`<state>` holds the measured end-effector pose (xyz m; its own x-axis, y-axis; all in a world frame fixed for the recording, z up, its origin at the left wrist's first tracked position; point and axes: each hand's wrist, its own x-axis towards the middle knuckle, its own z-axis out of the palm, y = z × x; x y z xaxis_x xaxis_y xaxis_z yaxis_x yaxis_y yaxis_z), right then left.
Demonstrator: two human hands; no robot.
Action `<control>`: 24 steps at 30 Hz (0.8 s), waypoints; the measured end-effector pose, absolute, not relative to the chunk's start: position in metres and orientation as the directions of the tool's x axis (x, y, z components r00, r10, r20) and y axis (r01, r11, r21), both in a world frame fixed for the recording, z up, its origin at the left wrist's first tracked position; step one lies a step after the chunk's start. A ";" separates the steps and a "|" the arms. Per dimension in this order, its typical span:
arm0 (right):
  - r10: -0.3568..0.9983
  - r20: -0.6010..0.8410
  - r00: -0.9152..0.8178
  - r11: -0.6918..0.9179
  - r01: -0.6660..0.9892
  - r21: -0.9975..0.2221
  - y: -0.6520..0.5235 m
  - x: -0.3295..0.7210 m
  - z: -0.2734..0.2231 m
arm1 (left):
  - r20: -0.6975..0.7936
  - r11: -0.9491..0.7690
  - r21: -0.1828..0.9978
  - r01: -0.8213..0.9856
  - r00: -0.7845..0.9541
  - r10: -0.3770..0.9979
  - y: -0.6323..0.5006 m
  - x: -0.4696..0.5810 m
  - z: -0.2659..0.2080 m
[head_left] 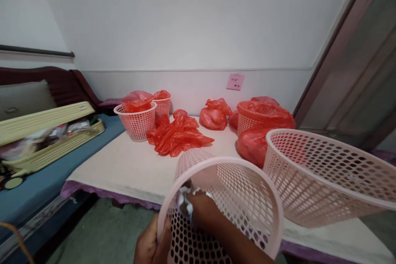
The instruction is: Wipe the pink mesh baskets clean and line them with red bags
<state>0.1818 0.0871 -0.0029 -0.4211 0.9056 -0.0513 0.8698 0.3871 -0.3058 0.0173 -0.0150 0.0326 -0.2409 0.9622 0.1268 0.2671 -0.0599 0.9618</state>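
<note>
A pink perforated plastic basket (247,165) lies tipped, its round mouth facing me. My left hand (154,241) grips its rim at the lower left, thumb on the inside of the wall. My right hand (202,210) reaches into the basket, fingers closed on a bunched white and dark cloth (185,204) pressed against the inner left wall. Part of the cloth and the right fingertips are hidden. Just right of this basket stands a larger pink basket (309,185), leaning a little.
On the white-covered table (123,169), red plastic bags (177,132) lie crumpled in the middle. Bag-topped small baskets (137,126) stand at the back left, with more red bags (253,144) at the right. An open yellow suitcase (55,144) rests on the blue bed at left.
</note>
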 end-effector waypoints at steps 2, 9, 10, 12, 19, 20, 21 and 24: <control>0.857 -0.036 -0.515 0.476 0.815 -0.330 0.068 0.190 0.009 | 0.137 -0.072 0.968 0.239 -0.270 0.953 -0.010 0.016 0.038; 0.753 -0.005 -0.658 0.632 0.726 -0.270 0.008 0.201 0.001 | 0.163 -0.091 0.949 0.303 -0.221 0.962 0.007 0.002 0.036; 0.780 0.026 -0.625 0.614 0.756 -0.228 0.002 0.199 -0.009 | 0.154 -0.087 0.944 0.318 -0.191 0.969 0.009 0.000 0.037; 0.806 0.176 -0.565 0.588 0.799 -0.126 -0.007 0.194 -0.027 | 0.156 -0.099 0.936 0.339 -0.145 0.977 0.012 0.000 0.042; 0.530 0.672 -0.517 0.564 0.807 0.176 -0.013 0.186 -0.050 | 0.189 -0.138 0.936 0.323 -0.132 0.973 0.030 0.007 0.057; 0.529 0.683 -0.504 0.555 0.814 0.171 -0.012 0.183 -0.047 | 0.196 -0.141 0.939 0.312 -0.150 0.969 0.033 0.009 0.058; 0.536 0.687 -0.491 0.553 0.819 0.155 -0.010 0.180 -0.044 | 0.202 -0.145 0.943 0.300 -0.170 0.965 0.035 0.010 0.059; 0.573 0.688 -0.446 0.574 0.817 0.051 -0.006 0.167 -0.025 | 0.206 -0.149 0.953 0.262 -0.207 0.956 0.034 0.016 0.058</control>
